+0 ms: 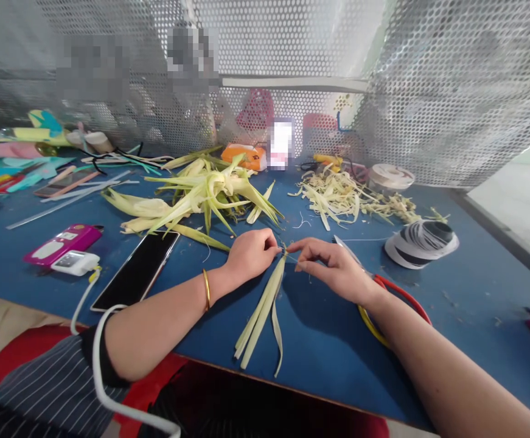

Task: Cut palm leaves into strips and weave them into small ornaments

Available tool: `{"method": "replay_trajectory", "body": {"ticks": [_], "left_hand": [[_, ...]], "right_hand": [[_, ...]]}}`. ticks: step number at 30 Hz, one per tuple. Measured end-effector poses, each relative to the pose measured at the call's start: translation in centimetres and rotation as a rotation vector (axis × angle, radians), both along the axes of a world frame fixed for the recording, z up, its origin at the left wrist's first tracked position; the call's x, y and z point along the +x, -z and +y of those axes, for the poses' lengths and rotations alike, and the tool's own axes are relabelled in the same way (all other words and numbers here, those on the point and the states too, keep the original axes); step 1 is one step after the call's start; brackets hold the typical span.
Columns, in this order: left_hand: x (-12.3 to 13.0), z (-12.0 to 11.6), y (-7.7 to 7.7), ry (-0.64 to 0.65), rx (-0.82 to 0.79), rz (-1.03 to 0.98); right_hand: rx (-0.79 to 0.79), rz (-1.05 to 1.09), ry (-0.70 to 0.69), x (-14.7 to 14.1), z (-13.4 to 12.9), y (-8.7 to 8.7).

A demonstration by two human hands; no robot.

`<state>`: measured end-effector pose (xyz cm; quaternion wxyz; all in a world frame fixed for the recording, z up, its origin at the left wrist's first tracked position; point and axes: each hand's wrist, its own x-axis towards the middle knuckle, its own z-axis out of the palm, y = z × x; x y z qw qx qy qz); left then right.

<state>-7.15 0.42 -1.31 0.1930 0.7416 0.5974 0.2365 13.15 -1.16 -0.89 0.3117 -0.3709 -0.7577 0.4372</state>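
Note:
A bundle of pale green corn husk strips (265,310) hangs toward the table's front edge, its narrow top between my hands. My left hand (254,252) is closed in a pinch at the bundle's tied-looking top. My right hand (331,266) is just right of it, index finger reaching to the top and thumb bent in. A fine thread runs from the bundle to the right fingers, which pinch it. Beneath my right wrist lie scissors with red and yellow handles (401,295), partly hidden. A spool of thread (420,244) lies on its side farther right.
Behind my hands lies a heap of corn husks (210,188), and a pile of shredded husk (338,194) is at back right. A phone (139,267), a purple device (61,244) and a white cable (95,359) are at left. Perforated sheeting (292,55) bounds the table's back.

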Motion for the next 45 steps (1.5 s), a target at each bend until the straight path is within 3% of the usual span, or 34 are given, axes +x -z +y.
{"method": "replay_trajectory", "body": {"ticks": [4, 9, 12, 15, 24, 31, 38, 45], "left_hand": [[0.2, 0.1, 0.4, 0.038, -0.057, -0.236], [0.5, -0.1, 0.1, 0.085, -0.463, -0.801], [0.6, -0.2, -0.1, 0.166, -0.619, -0.986], [0.6, -0.3, -0.1, 0.198, -0.615, -0.97], [0.7, 0.0, 0.9, 0.208, -0.403, -0.753], [0.4, 0.2, 1.3, 0.172, -0.46, -0.74], [0.3, -0.5, 0.2, 0.101, -0.625, -0.81], [0.4, -0.5, 0.0, 0.093, -0.647, -0.786]], "right_hand": [[-0.173, 0.078, -0.099, -0.4, -0.1, 0.6], [-0.159, 0.111, -0.04, -0.2, 0.3, 1.3], [-0.141, 0.101, -0.027, -0.1, 0.4, 1.4], [-0.134, 0.092, -0.028, -0.1, 0.3, 1.2], [-0.019, -0.093, -0.015, -0.2, -0.1, 0.7], [-0.044, -0.061, -0.024, -0.2, 0.0, 0.8], [0.037, -0.004, 0.056, -0.3, 0.3, 0.3], [-0.094, 0.022, 0.125, -0.7, 0.2, 0.4]]}}
